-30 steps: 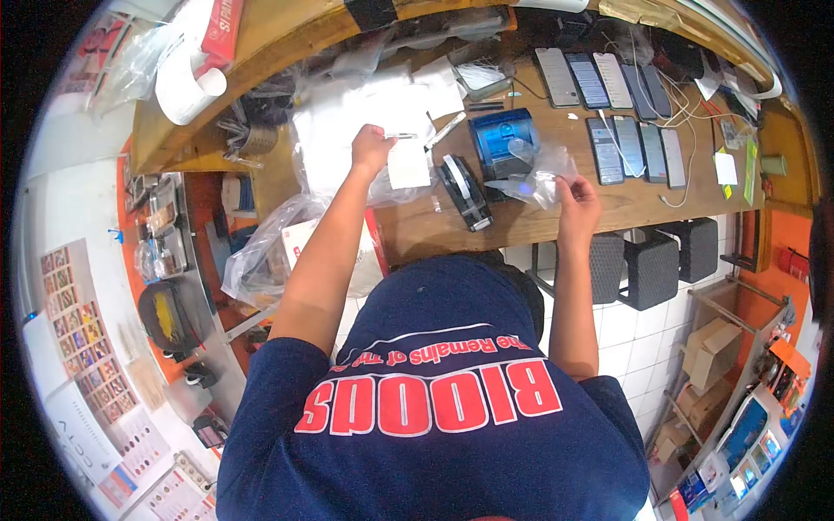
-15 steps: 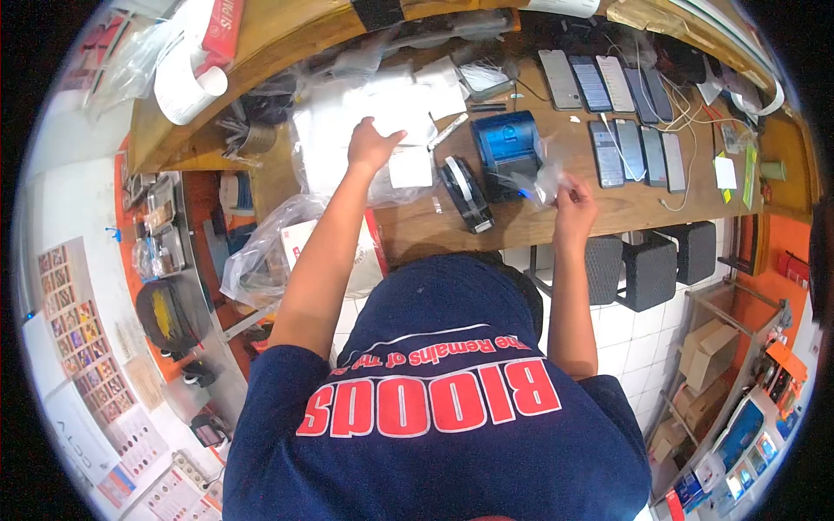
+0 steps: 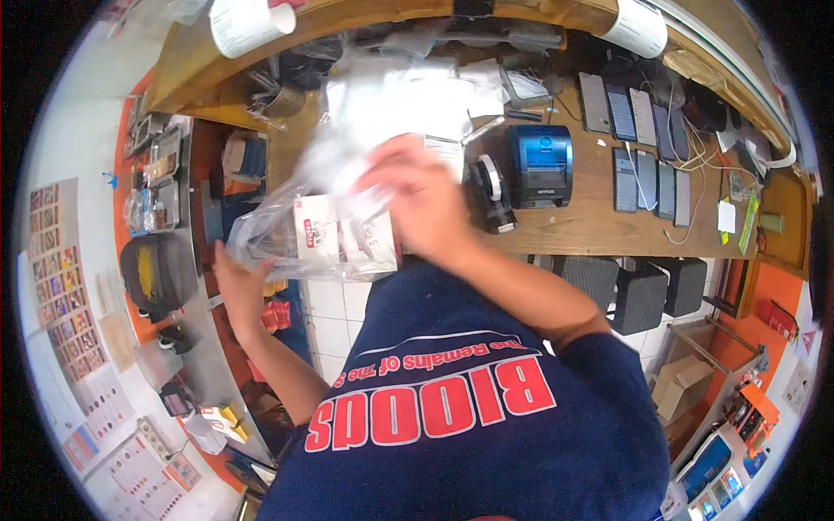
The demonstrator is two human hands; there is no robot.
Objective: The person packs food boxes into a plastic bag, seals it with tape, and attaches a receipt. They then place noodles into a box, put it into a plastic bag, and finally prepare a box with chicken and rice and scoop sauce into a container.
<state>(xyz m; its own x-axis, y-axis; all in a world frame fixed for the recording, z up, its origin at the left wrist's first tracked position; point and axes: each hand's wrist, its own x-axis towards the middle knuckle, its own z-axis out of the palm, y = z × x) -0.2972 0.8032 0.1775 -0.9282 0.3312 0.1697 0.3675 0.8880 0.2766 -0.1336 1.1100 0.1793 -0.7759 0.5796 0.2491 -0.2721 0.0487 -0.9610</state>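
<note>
My left hand (image 3: 243, 285) is at the left edge of a large clear plastic bag (image 3: 278, 217), with the bag's edge between thumb and fingers. Inside or under the bag lie white boxes (image 3: 316, 227) with red print and handwriting. Smeared by motion, my right hand (image 3: 419, 193) hovers over the bag's right part, fingers pinched on a crumpled piece of clear plastic (image 3: 368, 201). Bright white sheets (image 3: 391, 100) lie beyond it. A blue and black label printer (image 3: 540, 165) stands to the right, beside a black tape dispenser (image 3: 492, 193).
Several phones (image 3: 624, 178) lie in rows on the wooden table (image 3: 599, 227) at right, among white cables (image 3: 695, 156). Paper rolls (image 3: 638, 28) hang at the shelf edge. Black stools (image 3: 641, 295) stand under the table's front edge.
My left hand has left the white sheets and come down to the bag's left edge. My right hand has swung left from beside the printer to over the bag, carrying the clear plastic piece.
</note>
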